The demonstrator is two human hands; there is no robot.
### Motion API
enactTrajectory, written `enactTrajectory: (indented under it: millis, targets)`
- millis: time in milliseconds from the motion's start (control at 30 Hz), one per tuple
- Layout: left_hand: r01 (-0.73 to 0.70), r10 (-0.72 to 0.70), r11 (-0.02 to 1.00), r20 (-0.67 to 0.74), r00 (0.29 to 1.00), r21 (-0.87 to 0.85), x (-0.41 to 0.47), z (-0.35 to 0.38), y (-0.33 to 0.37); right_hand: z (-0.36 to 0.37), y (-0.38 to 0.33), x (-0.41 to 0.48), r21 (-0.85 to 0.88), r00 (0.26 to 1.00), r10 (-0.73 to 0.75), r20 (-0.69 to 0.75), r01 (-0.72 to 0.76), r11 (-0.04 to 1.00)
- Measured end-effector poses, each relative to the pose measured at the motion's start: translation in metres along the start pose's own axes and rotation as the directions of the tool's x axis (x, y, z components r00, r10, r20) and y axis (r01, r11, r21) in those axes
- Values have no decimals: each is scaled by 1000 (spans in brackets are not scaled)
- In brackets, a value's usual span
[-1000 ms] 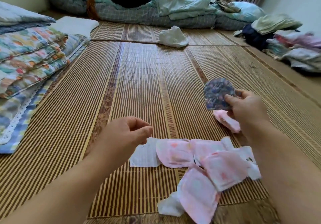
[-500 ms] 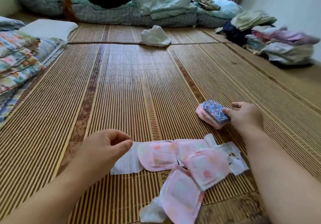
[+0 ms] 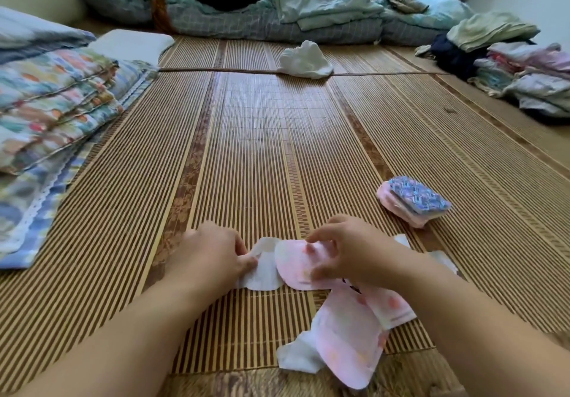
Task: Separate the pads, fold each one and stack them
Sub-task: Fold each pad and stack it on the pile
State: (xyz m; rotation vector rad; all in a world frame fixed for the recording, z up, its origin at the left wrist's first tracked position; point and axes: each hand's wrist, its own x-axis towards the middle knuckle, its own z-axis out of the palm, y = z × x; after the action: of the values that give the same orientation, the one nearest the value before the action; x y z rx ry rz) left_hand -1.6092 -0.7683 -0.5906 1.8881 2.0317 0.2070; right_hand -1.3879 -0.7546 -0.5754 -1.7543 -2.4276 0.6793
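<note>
A pink-and-white cloth pad (image 3: 291,265) lies on the bamboo mat (image 3: 262,150) in front of me. My left hand (image 3: 212,255) pinches its white left wing. My right hand (image 3: 351,251) grips its pink middle part. Several more pink pads (image 3: 348,341) lie tangled just below and to the right of my hands. A small stack of folded pads (image 3: 413,201), blue-patterned one on top of pink ones, sits on the mat to the right, apart from both hands.
Folded floral bedding (image 3: 52,110) lies along the left. A crumpled white cloth (image 3: 303,60) sits far ahead. Quilts and clothes (image 3: 277,8) line the back. A pile of folded laundry (image 3: 509,66) fills the right corner.
My right hand set the blue folded pad on the pink stack, let go and came back to the loose pads. Both hands now grip one pink pad.
</note>
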Motion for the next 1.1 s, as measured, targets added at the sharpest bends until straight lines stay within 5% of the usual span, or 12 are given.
enactTrajectory:
  millis: [200, 333, 467, 633, 833, 1100]
  targets:
    - [-64, 71, 929, 8, 997, -364, 3, -14, 2, 13, -3, 1, -64, 999, 23, 40, -21, 998]
    - [-121, 67, 656, -103, 992, -745, 1, -28, -5, 8, -2, 7, -39, 997, 80, 5, -80, 996]
    - [-152, -21, 452, -181, 983, -879, 3, -36, -18, -6, 9, 13, 17, 991, 134, -28, -133, 991]
    - [-140, -27, 576, -191, 981, -805, 6, -35, -34, -12, 24, 19, 47, 975, 222, -26, -221, 974]
    - [-63, -47, 870, -210, 977, -489, 8, -30, -47, -15, 26, 26, 92, 943, 319, 98, -328, 940]
    - [32, -125, 849, -141, 982, -527, 9, -33, -55, -35, 35, 17, 170, 948, 316, 40, -318, 933]
